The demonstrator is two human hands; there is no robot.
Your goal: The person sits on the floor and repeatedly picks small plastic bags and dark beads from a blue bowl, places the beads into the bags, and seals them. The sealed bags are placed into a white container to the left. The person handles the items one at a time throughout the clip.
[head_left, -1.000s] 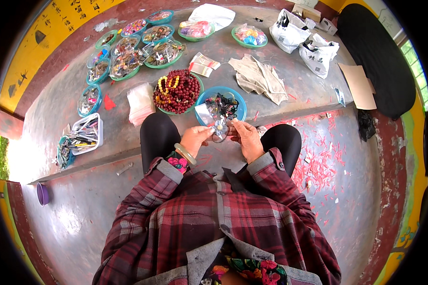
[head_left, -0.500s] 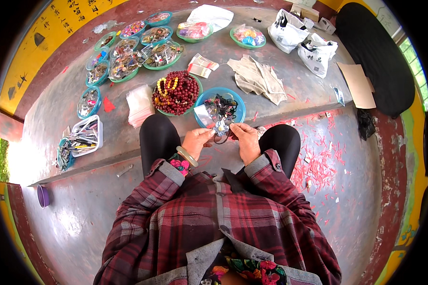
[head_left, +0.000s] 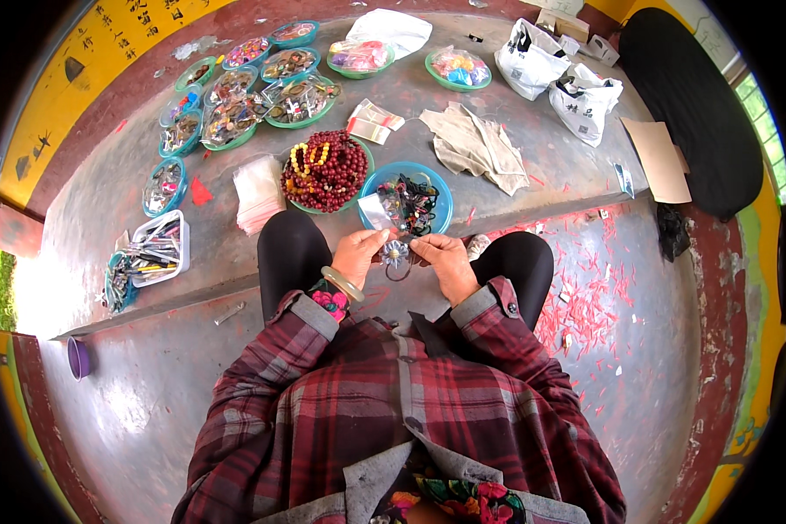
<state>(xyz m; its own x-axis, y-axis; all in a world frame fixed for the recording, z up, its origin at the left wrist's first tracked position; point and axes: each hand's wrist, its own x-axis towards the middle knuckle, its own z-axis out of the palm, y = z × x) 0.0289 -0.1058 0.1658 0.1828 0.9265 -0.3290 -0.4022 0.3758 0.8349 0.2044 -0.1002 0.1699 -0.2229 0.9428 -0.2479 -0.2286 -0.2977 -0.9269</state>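
Between my knees, a hair tie with a pale silver-blue flower (head_left: pixel 394 253) is pinched at the top by both hands. A dark loop hangs below the flower. My left hand (head_left: pixel 355 256), with a bangle at the wrist, closes thumb and finger at its left side. My right hand (head_left: pixel 450 265) grips the right side with its fingertips. Just beyond them stands a blue basin (head_left: pixel 446 199) of dark, tangled hair ties with a white card on its left. The finer parts under my fingertips are hidden.
On the low platform (head_left: pixel 236 135), a bowl of dark red beads (head_left: pixel 332 166), clear plastic bags (head_left: pixel 259 196) and a beige cloth (head_left: pixel 476 147) lie near the basin. Several small basins line the left. White bags (head_left: pixel 585 109) stand right. Red scraps (head_left: pixel 585 297) litter the floor.
The flower has shifted slightly left and down, away from the basin's rim. My right hand has drawn closer to my left, and the dark loop now hangs lower.
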